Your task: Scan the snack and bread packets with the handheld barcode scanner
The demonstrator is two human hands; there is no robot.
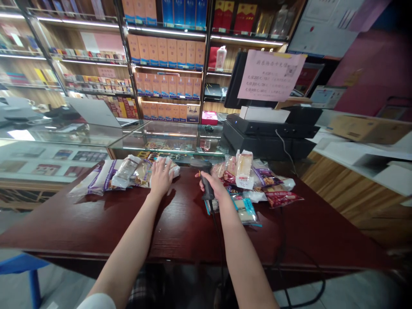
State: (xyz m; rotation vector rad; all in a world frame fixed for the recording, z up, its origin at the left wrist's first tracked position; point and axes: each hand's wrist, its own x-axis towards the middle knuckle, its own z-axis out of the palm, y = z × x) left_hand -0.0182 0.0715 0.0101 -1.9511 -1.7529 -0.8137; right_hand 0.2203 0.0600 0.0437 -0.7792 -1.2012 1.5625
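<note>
My right hand (212, 185) is wrapped round a black handheld barcode scanner (207, 191), its cable running down over the table's front edge. Over a packaged snack (173, 168) at the right end of the left-hand group lies my left hand (161, 175), fingers spread; whether it presses on the pack is hidden. Left of it are a clear-wrapped pack (126, 171) and white-and-purple bags (101, 177). Right of the scanner is a pile with a white-labelled pack (244, 168) on top, a red bag (283, 198) and blue-edged packs (247, 211).
The packs lie on a dark red wooden table (180, 231). A glass display counter (164, 139) stands behind it, with a laptop (93, 112) at left and a monitor (236, 81) at right. Loose cable (322, 287) hangs at front right; a blue stool (24, 264) stands front left.
</note>
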